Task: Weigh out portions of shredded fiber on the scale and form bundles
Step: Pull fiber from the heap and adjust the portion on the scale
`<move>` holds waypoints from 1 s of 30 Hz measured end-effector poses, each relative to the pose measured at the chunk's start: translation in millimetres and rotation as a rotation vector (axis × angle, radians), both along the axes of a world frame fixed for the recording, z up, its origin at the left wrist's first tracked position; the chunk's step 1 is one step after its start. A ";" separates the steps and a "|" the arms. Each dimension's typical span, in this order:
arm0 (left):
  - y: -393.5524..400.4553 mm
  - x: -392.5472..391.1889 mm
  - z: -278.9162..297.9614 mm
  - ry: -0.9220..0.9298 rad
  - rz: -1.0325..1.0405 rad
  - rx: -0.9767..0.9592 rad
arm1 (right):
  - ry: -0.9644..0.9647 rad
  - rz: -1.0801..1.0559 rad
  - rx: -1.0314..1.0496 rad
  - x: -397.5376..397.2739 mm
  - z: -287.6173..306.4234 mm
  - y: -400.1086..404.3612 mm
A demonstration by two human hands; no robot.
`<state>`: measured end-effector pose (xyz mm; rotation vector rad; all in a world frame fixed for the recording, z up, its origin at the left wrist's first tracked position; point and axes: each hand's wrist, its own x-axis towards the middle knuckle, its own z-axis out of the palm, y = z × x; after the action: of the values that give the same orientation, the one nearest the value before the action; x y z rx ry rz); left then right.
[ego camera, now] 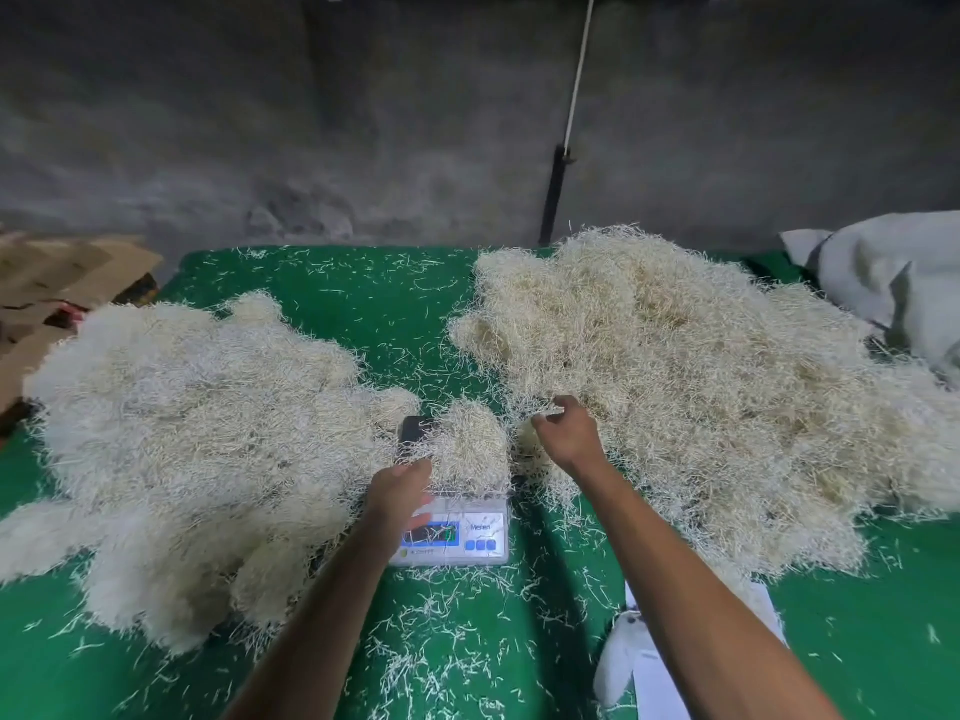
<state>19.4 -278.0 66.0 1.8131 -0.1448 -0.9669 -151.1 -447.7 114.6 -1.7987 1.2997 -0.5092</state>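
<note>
A small white digital scale [480, 537] sits in the middle of the green cloth, with a mound of pale shredded fiber [470, 441] heaped on its platform. My left hand [400, 493] rests at the left edge of that mound, above the scale's display, fingers curled against the fiber. My right hand [566, 431] hovers just right of the scale at the near edge of the big loose fiber pile [691, 387], fingers pinched with a few strands between them. A pile of rounded fiber bundles [197, 439] fills the left side.
A dark phone-like object [414, 431] lies behind the scale. The green cloth [363, 314] is strewn with stray strands. White paper and plastic [639, 662] lie at the front right, a grey sack [893, 283] at the far right, cardboard [62, 283] at the far left.
</note>
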 end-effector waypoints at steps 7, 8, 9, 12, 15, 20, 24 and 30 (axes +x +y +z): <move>22.9 8.9 -4.1 -0.036 -0.057 0.017 | 0.172 0.154 -0.080 19.6 -25.8 18.7; 26.6 10.8 -6.5 -0.046 -0.064 0.028 | 0.208 0.175 -0.099 22.1 -29.2 19.7; 30.6 12.7 -9.4 -0.063 -0.064 0.036 | 0.231 0.187 -0.105 24.3 -31.5 21.1; 39.5 19.4 -18.7 -0.099 -0.038 0.040 | 0.245 0.197 -0.122 29.6 -35.8 25.1; 43.5 22.6 -23.7 -0.088 -0.003 0.048 | 0.235 0.187 -0.146 33.8 -40.9 26.0; 38.1 21.3 -18.1 -0.289 -0.060 -0.001 | 0.224 0.121 -0.220 46.1 -48.6 24.4; 22.3 18.4 -17.9 -0.519 -0.129 -0.098 | 0.247 0.065 -0.284 62.6 -55.5 25.8; -14.1 28.1 -34.4 -0.654 -0.426 -0.024 | 0.237 0.353 -0.320 87.2 -72.9 41.2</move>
<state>47.5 -292.1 31.7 2.0602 -0.9722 -0.6069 -63.8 -406.5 41.7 -2.3561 1.0591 -0.3260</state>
